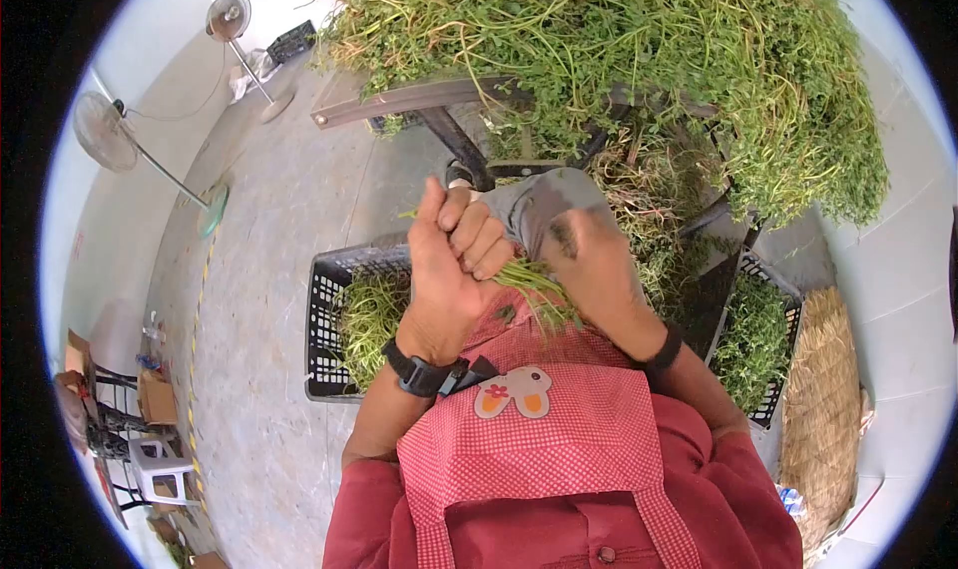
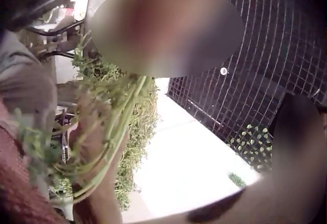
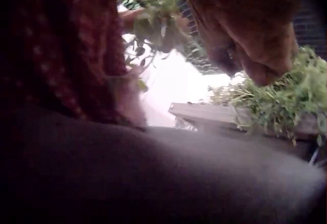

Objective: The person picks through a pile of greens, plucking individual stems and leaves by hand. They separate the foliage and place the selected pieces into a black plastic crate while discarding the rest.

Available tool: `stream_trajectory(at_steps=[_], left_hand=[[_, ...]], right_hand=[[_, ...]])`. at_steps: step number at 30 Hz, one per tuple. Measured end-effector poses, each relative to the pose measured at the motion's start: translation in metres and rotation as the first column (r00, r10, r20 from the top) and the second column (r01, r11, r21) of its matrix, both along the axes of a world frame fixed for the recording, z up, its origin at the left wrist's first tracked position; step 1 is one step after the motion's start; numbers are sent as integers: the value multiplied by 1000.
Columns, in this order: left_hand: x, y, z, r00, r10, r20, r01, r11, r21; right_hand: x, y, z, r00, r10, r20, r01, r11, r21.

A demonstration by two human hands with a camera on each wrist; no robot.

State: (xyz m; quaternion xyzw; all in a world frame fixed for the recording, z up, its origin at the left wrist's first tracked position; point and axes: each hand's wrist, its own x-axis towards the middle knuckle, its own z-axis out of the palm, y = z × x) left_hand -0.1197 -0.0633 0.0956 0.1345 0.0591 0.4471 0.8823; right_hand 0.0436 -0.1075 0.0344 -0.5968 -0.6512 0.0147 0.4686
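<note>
My left hand (image 1: 447, 265) grips a small bunch of leafy green stems (image 1: 537, 280) above my lap, thumb pointing up. The stem ends spread out to the right of the fist, and in the left wrist view the long stems (image 2: 120, 127) bend downward with blurred leaves. Just right of the bunch is my right hand (image 1: 599, 275), its fingers curled and slightly blurred. No stem shows clearly between those fingers. The right wrist view has the curled hand (image 3: 250, 25) at the top, near greens on a table edge, with much of that view dark.
A large heap of greens (image 1: 599, 40) covers the table (image 1: 399, 102) ahead and hangs over its edge. A black crate (image 1: 321, 329) of stems stands left, another crate (image 1: 773, 389) of greens right. Beside it lies a straw mat (image 1: 823, 389). Loose plants (image 1: 649, 190) lie below the table.
</note>
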Motion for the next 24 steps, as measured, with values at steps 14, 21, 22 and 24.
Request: stream_trajectory(at_steps=[14,21,22,24], left_hand=[[-28,24,-3,962,88,258,-78,996,-49],[-31,28,-9,961,120,250,-106,992,-69],[-31,28,-10,961,121,250,-107,992,-69],[-29,28,-10,963,122,240,-115,992,-44]], right_hand=[[50,-28,15,198,15,-980,-655,746,-121],[27,-44,26,756,247,-607,-477,842,-251],[26,-43,22,786,314,-532,-459,873,-163],[24,-41,25,811,294,-507,-460,854,-241]])
